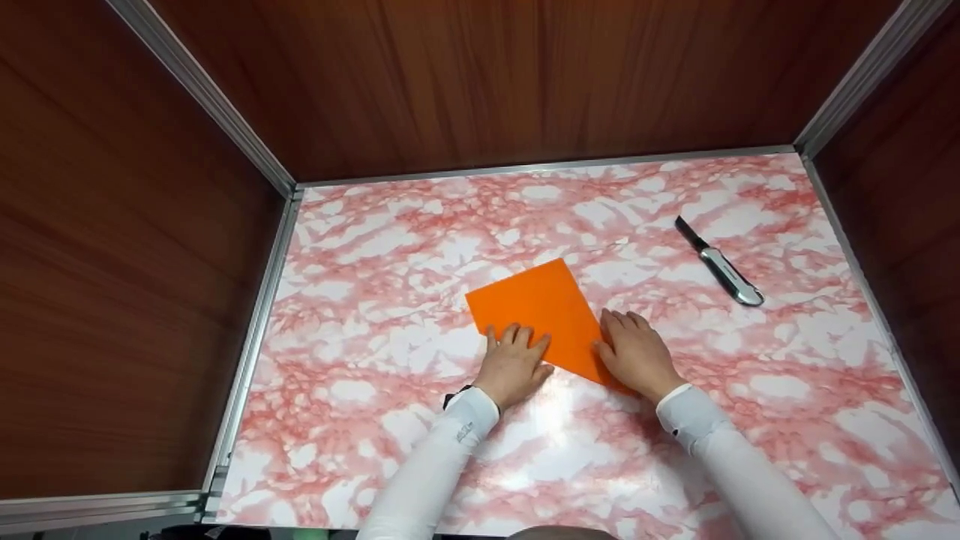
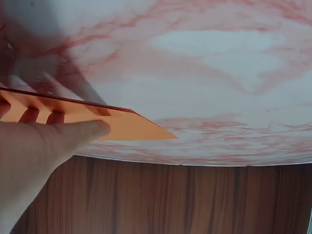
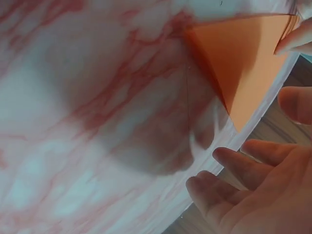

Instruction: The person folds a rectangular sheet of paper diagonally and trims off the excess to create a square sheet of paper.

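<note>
A sheet of orange paper with an angular, folded-looking outline lies on the table in the head view. My left hand rests on its lower left edge, fingers spread. In the left wrist view the thumb and fingers of that hand touch the orange paper. Along the paper's right edge is my right hand, its little-finger side low to the table. Seen from the right wrist, this hand has relaxed fingers and holds nothing, beside a pointed corner of the paper.
A utility knife with its dark blade out lies at the right rear of the table. The tabletop has a red and white marbled pattern. Dark wood-grain panels with metal edging stand at the back and both sides.
</note>
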Demonstrator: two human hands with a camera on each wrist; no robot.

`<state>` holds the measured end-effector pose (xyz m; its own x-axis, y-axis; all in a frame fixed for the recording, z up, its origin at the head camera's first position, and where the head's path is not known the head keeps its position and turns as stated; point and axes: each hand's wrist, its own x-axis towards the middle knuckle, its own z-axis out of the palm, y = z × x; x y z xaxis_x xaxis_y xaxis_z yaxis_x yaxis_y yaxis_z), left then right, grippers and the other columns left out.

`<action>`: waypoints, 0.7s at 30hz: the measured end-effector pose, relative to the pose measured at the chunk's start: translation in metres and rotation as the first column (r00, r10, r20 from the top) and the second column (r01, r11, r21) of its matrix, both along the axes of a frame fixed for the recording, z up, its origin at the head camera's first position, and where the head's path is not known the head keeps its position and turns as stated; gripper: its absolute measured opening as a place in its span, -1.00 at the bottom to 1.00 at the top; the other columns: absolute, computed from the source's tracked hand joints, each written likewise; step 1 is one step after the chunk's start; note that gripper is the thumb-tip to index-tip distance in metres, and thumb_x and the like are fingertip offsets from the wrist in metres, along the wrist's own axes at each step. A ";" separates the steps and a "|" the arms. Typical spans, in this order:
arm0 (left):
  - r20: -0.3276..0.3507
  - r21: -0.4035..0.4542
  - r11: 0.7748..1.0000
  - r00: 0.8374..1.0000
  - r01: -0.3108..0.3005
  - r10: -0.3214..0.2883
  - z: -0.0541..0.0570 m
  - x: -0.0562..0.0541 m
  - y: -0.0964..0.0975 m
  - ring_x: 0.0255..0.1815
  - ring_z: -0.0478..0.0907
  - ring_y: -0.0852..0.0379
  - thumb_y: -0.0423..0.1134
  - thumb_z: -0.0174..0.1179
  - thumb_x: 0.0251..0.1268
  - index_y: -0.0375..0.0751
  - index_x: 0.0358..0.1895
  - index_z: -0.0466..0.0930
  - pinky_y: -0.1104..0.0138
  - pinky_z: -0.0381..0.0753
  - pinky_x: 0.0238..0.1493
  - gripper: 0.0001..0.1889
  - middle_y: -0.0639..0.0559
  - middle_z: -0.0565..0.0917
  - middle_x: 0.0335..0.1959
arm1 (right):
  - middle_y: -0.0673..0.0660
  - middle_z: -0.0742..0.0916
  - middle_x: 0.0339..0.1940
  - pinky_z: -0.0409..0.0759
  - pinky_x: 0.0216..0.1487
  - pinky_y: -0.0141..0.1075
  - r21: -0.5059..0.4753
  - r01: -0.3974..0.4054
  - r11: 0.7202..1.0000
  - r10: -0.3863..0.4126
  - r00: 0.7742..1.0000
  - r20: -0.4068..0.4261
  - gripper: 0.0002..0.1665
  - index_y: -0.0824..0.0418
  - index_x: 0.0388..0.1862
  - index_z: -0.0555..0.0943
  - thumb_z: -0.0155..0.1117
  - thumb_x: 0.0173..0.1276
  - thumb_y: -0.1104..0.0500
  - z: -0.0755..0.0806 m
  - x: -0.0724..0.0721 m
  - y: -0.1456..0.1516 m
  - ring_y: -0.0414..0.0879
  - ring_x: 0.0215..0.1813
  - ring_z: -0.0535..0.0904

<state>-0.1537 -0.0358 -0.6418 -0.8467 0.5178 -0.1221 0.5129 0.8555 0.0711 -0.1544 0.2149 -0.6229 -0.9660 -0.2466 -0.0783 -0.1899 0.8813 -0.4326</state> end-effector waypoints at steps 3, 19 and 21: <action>-0.003 -0.008 1.000 1.000 0.001 -0.001 0.001 -0.001 0.005 0.54 0.20 -0.20 0.26 -0.04 0.56 0.17 0.57 0.32 -0.32 0.01 0.47 -0.38 -0.08 0.38 0.46 | 0.42 0.52 0.40 0.26 0.42 0.23 -0.043 0.042 0.998 -0.040 0.999 0.025 -0.23 0.40 0.56 0.27 0.17 0.55 0.02 0.000 -0.003 -0.001 0.40 0.39 0.35; 0.033 0.039 0.999 0.999 -0.013 0.011 -0.002 -0.006 0.015 0.60 0.07 -0.28 0.33 0.11 0.43 0.02 0.37 0.46 -0.25 -0.01 0.51 -0.37 -0.14 0.31 0.49 | 0.55 0.55 0.29 0.34 0.37 0.22 -0.279 0.153 0.948 -0.152 0.988 0.025 -0.34 0.59 0.47 0.28 0.14 0.47 0.33 0.001 -0.025 -0.008 0.46 0.29 0.47; 0.039 0.041 0.999 0.999 -0.004 0.003 -0.003 -0.007 0.014 0.60 0.05 -0.27 0.33 0.11 0.43 0.02 0.38 0.45 -0.24 0.02 0.51 -0.36 -0.13 0.30 0.50 | 0.55 0.52 0.33 0.33 0.40 0.19 -0.314 0.167 0.935 -0.149 0.985 0.081 -0.31 0.58 0.51 0.22 0.12 0.49 0.32 0.001 -0.027 -0.009 0.41 0.36 0.44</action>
<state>-0.1605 -0.0221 -0.6445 -0.8436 0.5200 -0.1339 0.5061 0.8533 0.1258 -0.1810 0.2055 -0.6223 -0.9909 -0.1116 -0.0748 -0.0273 0.7123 -0.7014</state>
